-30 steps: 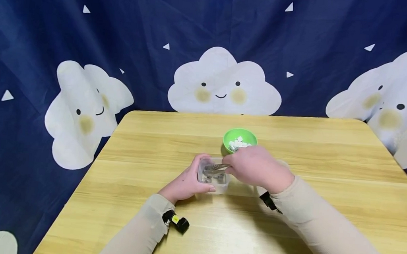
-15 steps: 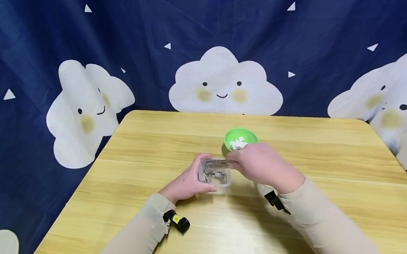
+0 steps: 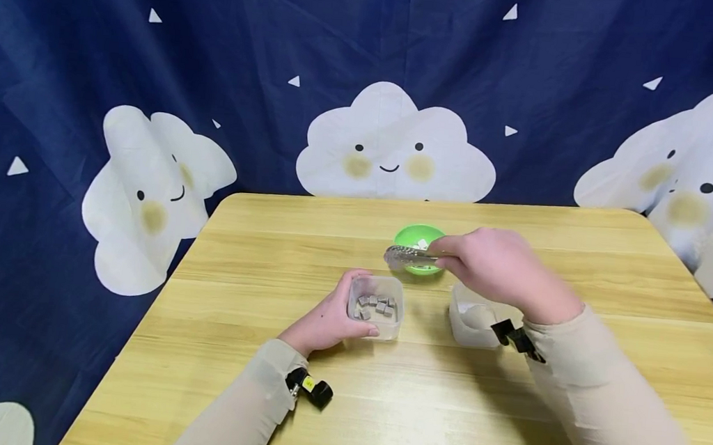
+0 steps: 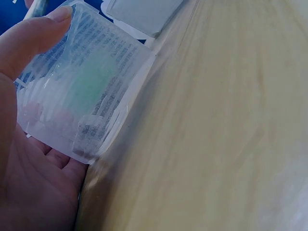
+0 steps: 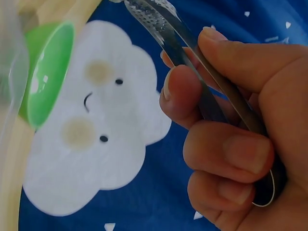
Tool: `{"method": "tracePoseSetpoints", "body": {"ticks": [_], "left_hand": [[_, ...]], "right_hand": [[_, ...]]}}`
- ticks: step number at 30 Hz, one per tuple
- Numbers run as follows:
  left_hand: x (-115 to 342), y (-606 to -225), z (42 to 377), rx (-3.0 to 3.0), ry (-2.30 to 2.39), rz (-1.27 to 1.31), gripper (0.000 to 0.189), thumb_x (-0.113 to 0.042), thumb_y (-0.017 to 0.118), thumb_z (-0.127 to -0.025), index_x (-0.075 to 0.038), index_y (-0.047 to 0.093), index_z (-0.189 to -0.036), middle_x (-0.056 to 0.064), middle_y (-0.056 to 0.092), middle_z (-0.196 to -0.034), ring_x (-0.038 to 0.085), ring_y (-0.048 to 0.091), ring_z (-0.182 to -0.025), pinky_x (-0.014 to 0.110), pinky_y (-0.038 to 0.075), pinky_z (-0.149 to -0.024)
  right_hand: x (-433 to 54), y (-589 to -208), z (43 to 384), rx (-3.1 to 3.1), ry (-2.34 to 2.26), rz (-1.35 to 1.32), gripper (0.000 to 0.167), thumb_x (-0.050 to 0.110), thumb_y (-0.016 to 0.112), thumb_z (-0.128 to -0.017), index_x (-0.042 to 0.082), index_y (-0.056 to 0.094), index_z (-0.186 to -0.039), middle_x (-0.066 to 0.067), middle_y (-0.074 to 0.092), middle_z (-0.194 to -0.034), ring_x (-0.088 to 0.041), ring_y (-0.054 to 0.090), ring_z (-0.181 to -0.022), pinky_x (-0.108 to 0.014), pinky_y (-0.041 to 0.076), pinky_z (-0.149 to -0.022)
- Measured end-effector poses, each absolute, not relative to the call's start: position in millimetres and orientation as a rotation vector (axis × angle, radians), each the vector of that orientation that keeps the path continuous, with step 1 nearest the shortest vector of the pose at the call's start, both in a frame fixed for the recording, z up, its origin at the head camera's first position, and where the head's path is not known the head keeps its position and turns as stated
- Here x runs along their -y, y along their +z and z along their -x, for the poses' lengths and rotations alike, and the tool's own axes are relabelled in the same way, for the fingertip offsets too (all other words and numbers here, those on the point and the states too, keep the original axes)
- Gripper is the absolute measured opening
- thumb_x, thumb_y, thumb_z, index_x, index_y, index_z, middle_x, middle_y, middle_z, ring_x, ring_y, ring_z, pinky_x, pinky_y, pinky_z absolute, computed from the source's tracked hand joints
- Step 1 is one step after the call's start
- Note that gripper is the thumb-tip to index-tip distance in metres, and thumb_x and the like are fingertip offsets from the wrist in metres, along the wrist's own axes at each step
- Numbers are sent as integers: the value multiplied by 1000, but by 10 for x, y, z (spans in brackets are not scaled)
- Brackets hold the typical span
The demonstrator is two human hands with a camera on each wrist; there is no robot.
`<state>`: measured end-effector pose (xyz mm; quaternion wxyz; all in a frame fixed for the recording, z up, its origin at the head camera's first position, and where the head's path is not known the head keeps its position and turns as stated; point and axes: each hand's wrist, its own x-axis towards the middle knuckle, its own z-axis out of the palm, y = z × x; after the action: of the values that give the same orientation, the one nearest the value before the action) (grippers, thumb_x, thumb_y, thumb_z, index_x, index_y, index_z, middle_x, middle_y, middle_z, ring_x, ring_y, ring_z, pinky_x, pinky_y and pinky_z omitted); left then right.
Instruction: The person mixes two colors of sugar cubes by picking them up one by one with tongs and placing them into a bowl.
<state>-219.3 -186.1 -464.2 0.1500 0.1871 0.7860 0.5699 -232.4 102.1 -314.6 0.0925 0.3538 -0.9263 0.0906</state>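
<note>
My left hand [image 3: 333, 316] grips a clear plastic box [image 3: 390, 331] from its left side, thumb along the near wall. Several small grey cubes [image 3: 380, 307] lie on the bottom of that box. In the left wrist view the thumb and fingers wrap the box wall [image 4: 91, 62]. My right hand [image 3: 494, 265] holds metal tongs [image 3: 407, 256], whose perforated ends point left, overlapping the near rim of a green bowl [image 3: 407, 233]. White cubes [image 3: 421, 244] show in the bowl, partly hidden by the tongs. The right wrist view shows the fingers curled round the tong arms [image 5: 211, 77].
A second clear plastic box [image 3: 458, 321], with a pale rounded thing [image 3: 479, 316] in it, stands right of the first, under my right wrist. All stand on a wooden table [image 3: 278, 258]. A dark blue curtain [image 3: 272, 20] with clouds hangs behind its far edge.
My right hand has lifted the tongs from the left box and moved up and right, to the green bowl's front. The second box has come into view. My left hand stays put.
</note>
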Motion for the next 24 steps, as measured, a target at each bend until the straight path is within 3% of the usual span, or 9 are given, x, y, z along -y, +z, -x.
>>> {"method": "tracePoseSetpoints", "body": {"ticks": [5,16,24], "left_hand": [[1860,-4644,2194,-2262,1635,-535,102,-17,89,-73,-19,26,-153,0,48,-144,19,57,-118,41,44,-105],[1849,-4661,2191,-2262,1628,-536,101,-16,89,-74,-19,25,-152,0,48,-144,19,57,-118,41,44,-105],[1854,-4643,2197,-2277,1619,-536,102,-17,89,-74,-19,25,-153,0,48,-145,19,57,-118,40,43,-105]], "right_hand": [[-1161,-3168,2420,2783,254,-967,16,22,71,-95,21,75,-110,4,73,-88,-21,67,-71,-45,47,-50],[-1238,-3310,2604,2896,220,-846,5,24,68,-97,26,71,-99,8,60,-70,-17,54,-61,-38,38,-46],[-1230,-3294,2582,2899,231,-855,3,27,68,-98,26,71,-99,9,61,-71,-16,54,-60,-39,38,-46]]}}
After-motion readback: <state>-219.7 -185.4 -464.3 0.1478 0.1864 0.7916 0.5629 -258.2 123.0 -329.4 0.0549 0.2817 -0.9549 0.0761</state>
